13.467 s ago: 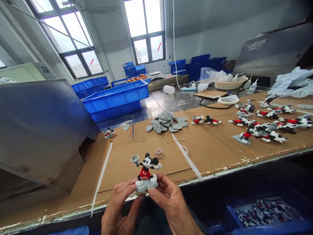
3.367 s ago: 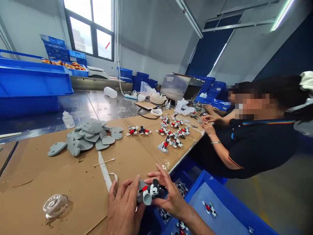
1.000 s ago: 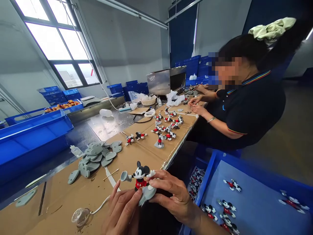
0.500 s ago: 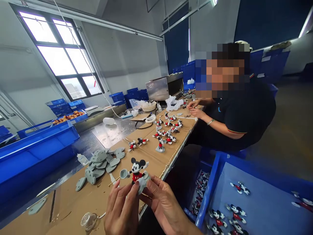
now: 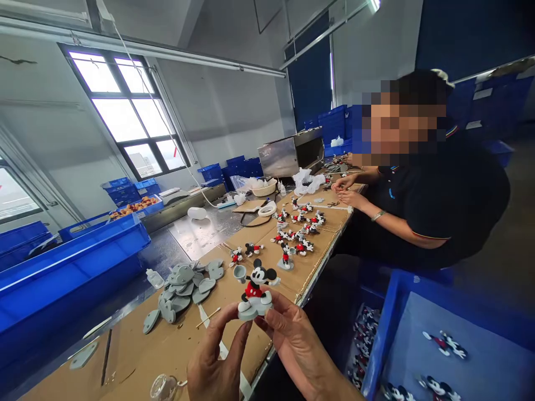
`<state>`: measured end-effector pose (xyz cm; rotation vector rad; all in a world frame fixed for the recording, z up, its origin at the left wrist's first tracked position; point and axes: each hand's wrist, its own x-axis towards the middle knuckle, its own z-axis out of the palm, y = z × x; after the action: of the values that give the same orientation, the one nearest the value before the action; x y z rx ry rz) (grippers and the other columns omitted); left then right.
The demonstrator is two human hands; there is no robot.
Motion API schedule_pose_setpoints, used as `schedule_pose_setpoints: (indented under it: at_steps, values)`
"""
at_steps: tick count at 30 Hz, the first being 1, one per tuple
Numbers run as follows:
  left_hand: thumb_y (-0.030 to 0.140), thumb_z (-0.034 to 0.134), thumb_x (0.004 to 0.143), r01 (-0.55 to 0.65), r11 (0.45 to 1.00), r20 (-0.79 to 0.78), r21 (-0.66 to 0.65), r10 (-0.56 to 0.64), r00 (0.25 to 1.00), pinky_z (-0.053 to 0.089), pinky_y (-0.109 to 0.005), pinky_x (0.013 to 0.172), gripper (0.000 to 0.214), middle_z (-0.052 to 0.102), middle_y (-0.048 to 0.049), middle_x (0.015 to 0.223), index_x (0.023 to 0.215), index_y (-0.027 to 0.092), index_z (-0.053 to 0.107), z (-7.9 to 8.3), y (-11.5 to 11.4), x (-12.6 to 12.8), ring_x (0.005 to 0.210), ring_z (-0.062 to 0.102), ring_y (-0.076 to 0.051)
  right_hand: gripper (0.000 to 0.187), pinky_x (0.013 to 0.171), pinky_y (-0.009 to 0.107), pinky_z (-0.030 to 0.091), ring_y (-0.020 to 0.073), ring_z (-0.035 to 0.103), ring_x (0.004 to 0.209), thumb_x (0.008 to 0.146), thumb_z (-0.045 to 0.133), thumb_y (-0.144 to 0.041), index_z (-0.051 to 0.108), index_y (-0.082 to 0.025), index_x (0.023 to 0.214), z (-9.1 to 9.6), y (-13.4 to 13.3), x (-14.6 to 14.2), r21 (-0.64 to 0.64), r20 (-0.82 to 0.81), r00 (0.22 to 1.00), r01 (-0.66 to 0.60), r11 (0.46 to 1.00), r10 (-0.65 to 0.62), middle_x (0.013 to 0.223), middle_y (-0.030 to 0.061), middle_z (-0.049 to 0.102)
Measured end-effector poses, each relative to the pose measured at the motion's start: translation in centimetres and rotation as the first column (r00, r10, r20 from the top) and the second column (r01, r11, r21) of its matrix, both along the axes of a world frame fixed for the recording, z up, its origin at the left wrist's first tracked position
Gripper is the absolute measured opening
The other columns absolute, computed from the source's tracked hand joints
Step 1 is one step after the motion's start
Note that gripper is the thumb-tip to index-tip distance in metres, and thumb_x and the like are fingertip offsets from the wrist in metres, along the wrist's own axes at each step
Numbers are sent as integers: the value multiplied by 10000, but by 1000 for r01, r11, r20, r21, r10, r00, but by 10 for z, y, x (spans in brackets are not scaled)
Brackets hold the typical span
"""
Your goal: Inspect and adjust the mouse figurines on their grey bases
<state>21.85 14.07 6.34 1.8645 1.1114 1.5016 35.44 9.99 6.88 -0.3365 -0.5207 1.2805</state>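
Red-shorted mouse figure (image 5: 254, 289) on a grey base stands upright, pinched by both hands: left hand (image 5: 217, 362) and right hand (image 5: 292, 340) grip its base above the cardboard-covered bench (image 5: 175, 345). Grey bases (image 5: 184, 284) lie beyond.

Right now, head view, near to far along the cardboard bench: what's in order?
Clear cup → held figurine in left hand and right hand → grey bases pile → loose figurines → tape roll → steel box.
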Motion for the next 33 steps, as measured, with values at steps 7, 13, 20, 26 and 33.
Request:
schedule_pose_setpoints:
  at_steps: [7,13,20,26,33]
  values:
    - [416,722,817,41,992,-49,119,-35,998,528,-180,927,300,747,31,1069,1101,328,680,-4,1,6,1018,697,-151,354,967,306,431,190,640,950,674,876,-318,769,-174,979,-2,5,11,41,62,998,-2,999,0,973,56,748]
    - [390,669,872,-23,929,-162,370,89,983,569,-205,875,262,754,22,998,1114,292,657,-3,-1,10,911,727,-150,372,926,325,465,191,647,940,647,890,-314,768,-175,970,-5,6,12,-37,20,1000,-2,999,2,999,65,750]
    - [247,648,903,-57,781,-219,622,243,945,528,-126,845,201,742,-26,1015,1099,203,659,-15,1,9,921,714,-106,547,1005,356,426,218,643,1006,549,938,-268,742,-174,1052,0,-2,-1,-152,111,985,146,977,-130,1008,68,755]
    - [117,661,877,-72,707,-162,704,259,952,484,-183,925,152,727,-89,974,1028,125,675,-12,-3,15,910,693,-123,540,977,325,440,214,649,991,563,939,-263,737,-143,1049,-4,-2,-7,-172,56,990,138,975,-131,973,72,754]
    - [78,625,872,93,523,-364,847,444,819,512,-351,884,96,666,-107,891,963,82,657,5,34,37,981,648,-272,389,724,226,514,140,660,733,568,942,-332,742,-102,810,-16,49,4,-68,-294,955,-65,996,42,799,63,741]
